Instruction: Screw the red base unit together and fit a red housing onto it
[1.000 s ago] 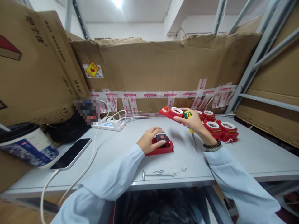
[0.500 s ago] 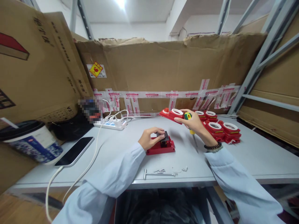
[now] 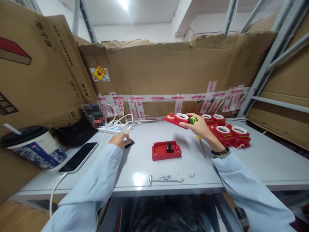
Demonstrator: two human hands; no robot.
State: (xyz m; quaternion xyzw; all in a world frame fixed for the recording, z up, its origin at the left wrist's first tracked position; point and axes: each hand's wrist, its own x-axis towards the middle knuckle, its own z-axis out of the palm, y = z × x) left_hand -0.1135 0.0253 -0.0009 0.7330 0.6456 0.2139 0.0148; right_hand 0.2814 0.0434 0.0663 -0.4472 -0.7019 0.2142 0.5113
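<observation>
My left hand (image 3: 120,140) rests closed on the grey table (image 3: 265,161) near the white power strip (image 3: 113,129), pinching a small black part (image 3: 129,142). A red base plate (image 3: 166,150) with a small dark component at its middle lies flat in front of me, untouched. My right hand (image 3: 200,128) is raised above the table, gripping a red cover with a white ring (image 3: 177,118) and a green-and-yellow screwdriver (image 3: 196,132) whose shaft points down.
Several red units with white rings (image 3: 227,132) stand at the right. Loose screws and a metal T-key (image 3: 160,179) lie near the front edge. A phone (image 3: 78,157) on a cable, a paper cup (image 3: 31,149) and cardboard walls (image 3: 154,71) surround the table.
My left hand lifted the black part off the red base plate and carried it left, down to the table by the power strip. The right hand stayed where it was.
</observation>
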